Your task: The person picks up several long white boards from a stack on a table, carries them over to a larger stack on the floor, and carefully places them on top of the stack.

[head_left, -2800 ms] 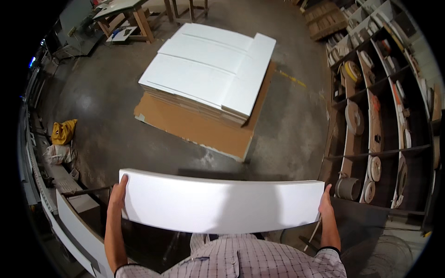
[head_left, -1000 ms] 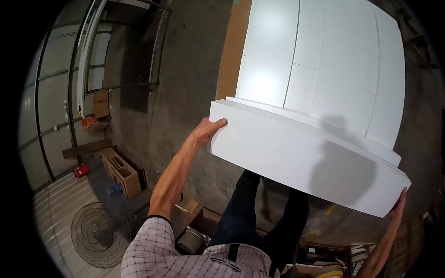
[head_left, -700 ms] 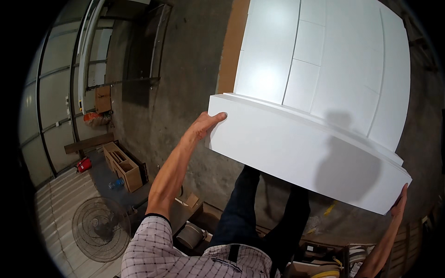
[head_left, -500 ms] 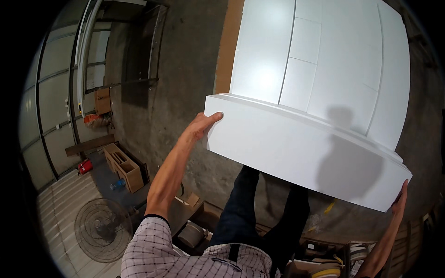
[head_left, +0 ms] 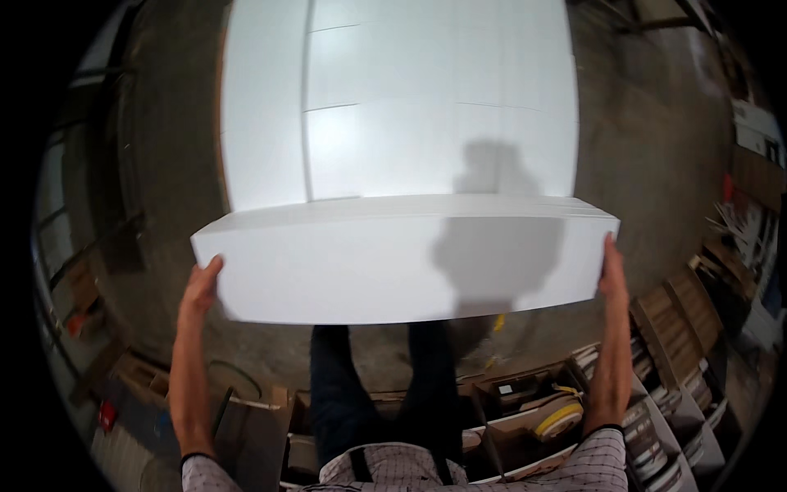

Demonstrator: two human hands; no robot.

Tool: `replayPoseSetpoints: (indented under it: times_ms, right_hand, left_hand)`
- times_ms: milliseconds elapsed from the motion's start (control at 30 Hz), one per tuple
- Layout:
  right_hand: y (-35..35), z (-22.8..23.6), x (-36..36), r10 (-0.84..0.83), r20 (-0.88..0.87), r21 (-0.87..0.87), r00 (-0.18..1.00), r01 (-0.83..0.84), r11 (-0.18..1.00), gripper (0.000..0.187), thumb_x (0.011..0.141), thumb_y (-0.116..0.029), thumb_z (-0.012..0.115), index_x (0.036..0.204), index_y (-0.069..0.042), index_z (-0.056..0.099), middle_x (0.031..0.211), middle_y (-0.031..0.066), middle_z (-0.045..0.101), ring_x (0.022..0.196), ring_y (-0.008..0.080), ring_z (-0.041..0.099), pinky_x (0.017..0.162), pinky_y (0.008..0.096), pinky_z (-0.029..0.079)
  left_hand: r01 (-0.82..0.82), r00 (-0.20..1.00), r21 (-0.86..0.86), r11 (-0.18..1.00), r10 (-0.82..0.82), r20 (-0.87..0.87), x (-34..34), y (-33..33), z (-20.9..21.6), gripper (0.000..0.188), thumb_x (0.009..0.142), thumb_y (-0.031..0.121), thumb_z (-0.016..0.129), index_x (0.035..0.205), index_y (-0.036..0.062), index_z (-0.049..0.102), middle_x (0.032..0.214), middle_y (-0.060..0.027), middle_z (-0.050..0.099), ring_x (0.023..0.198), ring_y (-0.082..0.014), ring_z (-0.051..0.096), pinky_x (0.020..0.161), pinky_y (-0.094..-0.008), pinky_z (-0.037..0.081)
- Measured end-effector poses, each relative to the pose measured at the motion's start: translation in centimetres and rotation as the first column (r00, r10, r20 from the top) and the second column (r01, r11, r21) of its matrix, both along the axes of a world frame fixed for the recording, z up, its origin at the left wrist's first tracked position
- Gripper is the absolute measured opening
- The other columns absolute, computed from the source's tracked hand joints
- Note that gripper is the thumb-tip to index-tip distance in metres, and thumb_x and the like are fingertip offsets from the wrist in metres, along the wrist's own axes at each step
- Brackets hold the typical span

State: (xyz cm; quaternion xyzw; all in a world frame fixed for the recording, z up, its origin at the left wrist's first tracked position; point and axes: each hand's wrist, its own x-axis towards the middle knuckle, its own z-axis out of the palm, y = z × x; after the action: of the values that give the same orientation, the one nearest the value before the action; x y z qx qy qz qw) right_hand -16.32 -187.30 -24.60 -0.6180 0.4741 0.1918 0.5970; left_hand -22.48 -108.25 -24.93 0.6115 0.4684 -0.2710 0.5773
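Head view shows white boards [head_left: 352,266] clasped end to end: the left hand [head_left: 199,287] grips their nine-o'clock end, thumb over the near face; the right hand [head_left: 611,271] grips three o'clock, thumb along the edge. Whether the hidden fingers spread, I cannot tell. At twelve o'clock lies a white stack [head_left: 402,98].

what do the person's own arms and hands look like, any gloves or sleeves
Both the left hand and right hand are bare, with no gloves showing. The forearms are uncovered too. The shirt sleeves are short and pale with a dark grid check, ending in dark trim.
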Motion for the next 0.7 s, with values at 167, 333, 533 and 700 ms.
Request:
replayPoseSetpoints:
  times_ms: [167,333,533,700]
  right_hand:
    - [-1.9,-0.7,-2.1,0.088,0.035,-0.216,0.996,-0.078,0.973,0.049,0.086,-0.043,0.056,0.094,0.005,0.059,0.087,0.0087,0.063,0.075,0.0145,0.06,0.066,0.0288,0.049]
    - [-1.7,0.0,-2.7,0.11,0.119,-0.222,0.987,-0.081,0.972,0.038,0.085,-0.036,0.062,0.084,0.002,0.06,0.077,0.0047,0.062,0.065,0.0096,0.056,0.058,0.0247,0.045]
    - [0.4,1.6,-6.5,0.051,0.377,-0.394,0.925,0.11,0.912,0.029,0.089,-0.03,0.056,0.093,-0.002,0.059,0.082,0.0006,0.058,0.074,0.007,0.052,0.065,0.0192,0.04]
    - [3.9,0.7,-15.1,-0.498,0.363,0.381,0.787,0.363,0.85,0.05,0.092,-0.043,0.046,0.129,-0.01,0.041,0.117,0.002,0.052,0.106,0.0131,0.047,0.091,0.0307,0.037]
  left_hand:
    - [0.061,0.996,-0.029,0.998,-0.059,0.07,-0.9,2.5,-1.7,0.056,0.081,0.027,0.065,0.123,-0.0045,0.044,0.116,-0.01,0.055,0.104,-0.0211,0.053,0.089,-0.0344,0.043]
    - [0.075,0.996,0.026,0.997,-0.076,0.053,-0.4,1.5,-0.2,0.052,0.083,0.032,0.063,0.118,-0.0037,0.048,0.113,-0.0109,0.057,0.096,-0.0227,0.057,0.087,-0.0349,0.044]
    - [0.441,0.887,0.392,0.807,-0.458,-0.053,2.8,-0.8,3.3,0.075,0.075,0.029,0.071,0.13,-0.0061,0.034,0.126,-0.0159,0.046,0.115,-0.0255,0.045,0.096,-0.0357,0.037]
    - [0.718,0.548,0.404,0.566,-0.819,0.171,12.4,-23.5,8.9,0.071,0.078,0.025,0.067,0.135,0.0004,0.033,0.138,-0.0169,0.037,0.127,-0.0259,0.035,0.104,-0.036,0.028]
